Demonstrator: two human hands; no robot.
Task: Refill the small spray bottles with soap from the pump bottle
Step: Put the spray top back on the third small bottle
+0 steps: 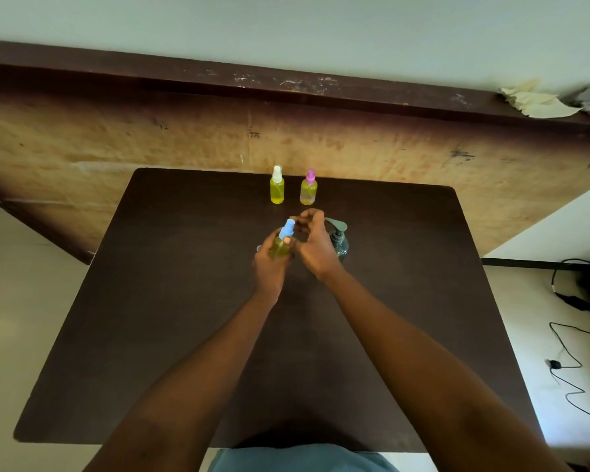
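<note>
Above the middle of the dark brown tabletop (184, 335), two bare hands meet at one spray bottle.

Nearest, both forearms reach in from the bottom edge. The left hand (269, 267) has its fingers wrapped round the small blue-topped plastic spray bottle (279, 248), which holds yellow-green liquid and tilts slightly to the right. The right hand (315, 248) is just beside it, its fingers curled close to the blue nozzle; I cannot tell whether they pinch anything. Right behind that hand, and partly hidden by it, stands the dark grey-green pump bottle (339, 245), its spout pointing left. Further back, near the far edge, two more small bottles of yellow liquid stand upright side by side and apart: the white-topped spray bottle (277, 189) on the left and the pink-topped spray bottle (308, 191) on the right.
</note>
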